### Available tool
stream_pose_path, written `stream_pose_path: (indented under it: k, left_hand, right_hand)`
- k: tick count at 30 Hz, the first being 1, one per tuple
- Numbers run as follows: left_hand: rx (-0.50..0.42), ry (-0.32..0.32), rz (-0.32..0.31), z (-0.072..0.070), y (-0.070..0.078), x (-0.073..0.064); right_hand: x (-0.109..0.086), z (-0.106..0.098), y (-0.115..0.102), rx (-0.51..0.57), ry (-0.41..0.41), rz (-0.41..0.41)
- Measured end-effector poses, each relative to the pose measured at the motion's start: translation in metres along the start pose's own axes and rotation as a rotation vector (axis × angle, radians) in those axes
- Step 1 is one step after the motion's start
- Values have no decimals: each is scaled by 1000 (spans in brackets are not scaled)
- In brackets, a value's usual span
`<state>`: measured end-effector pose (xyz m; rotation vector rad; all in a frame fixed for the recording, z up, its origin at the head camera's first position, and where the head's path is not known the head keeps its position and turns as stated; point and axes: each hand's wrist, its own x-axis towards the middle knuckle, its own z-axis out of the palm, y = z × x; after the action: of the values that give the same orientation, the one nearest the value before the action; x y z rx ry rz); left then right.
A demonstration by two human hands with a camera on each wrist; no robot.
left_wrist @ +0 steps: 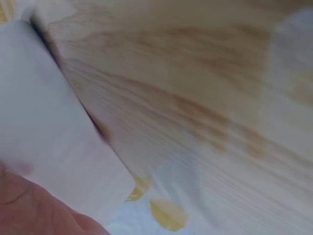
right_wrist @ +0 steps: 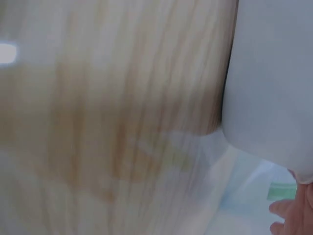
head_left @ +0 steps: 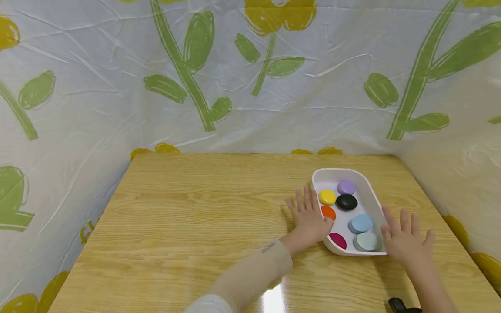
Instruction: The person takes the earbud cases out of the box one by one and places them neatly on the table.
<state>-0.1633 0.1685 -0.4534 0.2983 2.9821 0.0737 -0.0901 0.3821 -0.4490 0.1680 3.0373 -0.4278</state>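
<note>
A white tray (head_left: 369, 195) with rounded corners stands on the right part of the table. My left hand (head_left: 311, 219) lies along its left wall, fingers spread and straight, with the thumb over the rim. On the other side my right hand (head_left: 409, 243), also with straight, spread fingers, is at the right wall. Inside are a purple piece (head_left: 346, 187), a yellow piece (head_left: 327, 197), a black piece (head_left: 346, 202), an orange piece (head_left: 328, 212), a light blue piece (head_left: 360, 223), a pale grey-green piece (head_left: 365, 241) and a magenta piece (head_left: 338, 240). All look round and smooth.
The wooden table (head_left: 195, 217) extends left of the tray. A flower-printed sheet (head_left: 274, 117) hangs behind it and along both sides. Near the front edge, a black object (head_left: 399, 305) shows partly beside the right forearm.
</note>
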Motion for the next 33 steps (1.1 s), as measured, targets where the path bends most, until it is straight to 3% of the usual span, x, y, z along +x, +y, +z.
stream_pose_path:
  k: [7, 17, 33]
  left_hand:
    - [6, 13, 39, 2, -19, -13]
    - [89, 16, 38, 0, -39, -27]
    - [63, 1, 65, -4, -72, -53]
  right_hand:
    - [-14, 8, -17, 17, 13, 18]
    - [-25, 15, -39, 9, 37, 23]
    - [-47, 28, -71, 38, 73, 42]
